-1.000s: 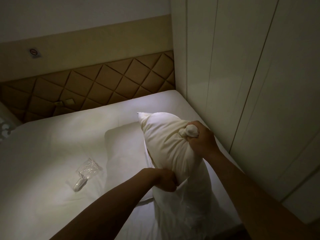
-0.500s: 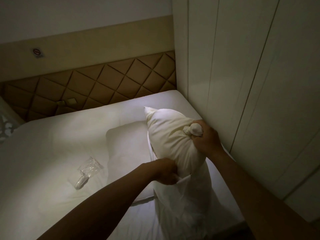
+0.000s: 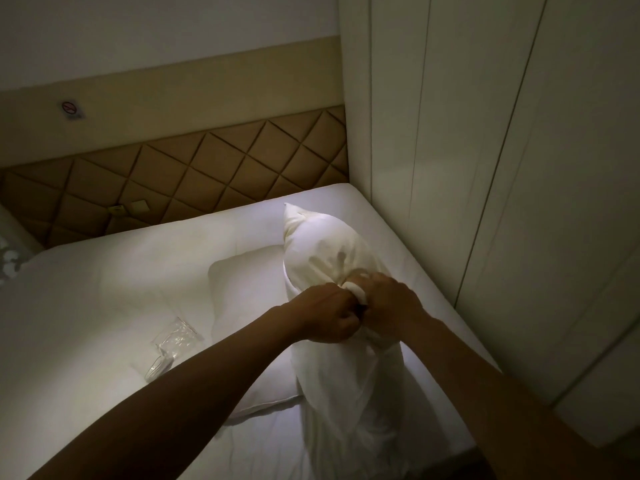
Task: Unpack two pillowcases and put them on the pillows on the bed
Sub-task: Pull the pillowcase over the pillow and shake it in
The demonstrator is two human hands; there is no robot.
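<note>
both grips are clenched together: the left hand (image 3: 329, 317) and right hand (image 3: 388, 306) pinch one bunched corner of the pillow (image 3: 322, 251), which stands on end near the bed's (image 3: 104, 306) right edge. its long axis runs up and away from the fists; the loose pillowcase (image 3: 346, 393) hangs below them, so it likely needs drawing upward. a second pillow (image 3: 242, 292) lies flat just left.

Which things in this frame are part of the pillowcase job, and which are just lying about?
Part of the job:
pillow, held upright
pillowcase, partly pulled on
second pillow, flat on the bed
left hand and right hand, gripping a pillow corner

Lying about:
plastic wrapper
headboard
</note>
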